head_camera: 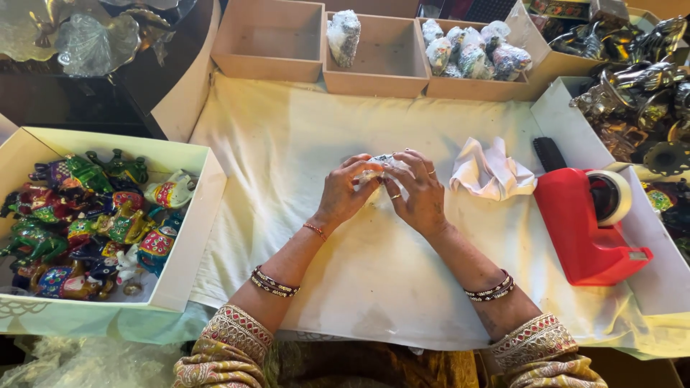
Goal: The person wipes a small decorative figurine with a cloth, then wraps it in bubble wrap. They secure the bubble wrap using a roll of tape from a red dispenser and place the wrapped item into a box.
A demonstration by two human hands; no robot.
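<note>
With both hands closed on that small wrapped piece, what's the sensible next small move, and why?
Probably the right hand reaches to the red tape dispenser for a strip: both hands hold the wrapped bundle folded shut, and it seems untaped. The left hand can keep it closed.

The cloth (374, 266) lies on the table. Both hands meet over its middle, the left hand (343, 192) and right hand (420, 194) touching, with a small bundle (381, 164) between them. A paper (491, 171) lies just right of the hands. The tape holder (588, 223) sits farther right. A box of toys (188, 237) sits at the left. Three trays (374, 79) stand behind the cloth, with bundles in the middle and right ones.
</note>
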